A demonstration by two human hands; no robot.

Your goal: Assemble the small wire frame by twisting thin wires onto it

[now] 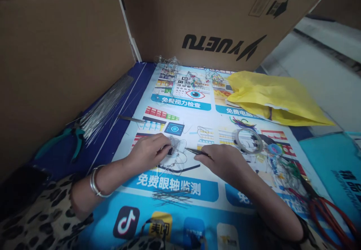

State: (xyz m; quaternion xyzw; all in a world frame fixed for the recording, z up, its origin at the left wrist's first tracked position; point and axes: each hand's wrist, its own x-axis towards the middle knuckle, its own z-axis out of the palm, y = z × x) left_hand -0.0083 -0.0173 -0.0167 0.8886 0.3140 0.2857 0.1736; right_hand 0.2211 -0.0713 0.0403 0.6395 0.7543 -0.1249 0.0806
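My left hand is closed, its fingertips pinching a piece of thin bent wire with several loops, over the printed sheet. My right hand, to the right of it, is wrapped around dark pointed tweezers. Their tip points left and lies close to the wire loops; whether it touches them I cannot tell. Below the hands, several short straight wires lie in a loose pile. A clear roll of tape rests beyond my right hand, near a tangle of coloured threads.
At left lie a bundle of straight wires and teal-handled pliers. Red-handled scissors are at lower right, beside tangled wire pieces. A yellow bag sits at back right. Cardboard walls stand behind and left.
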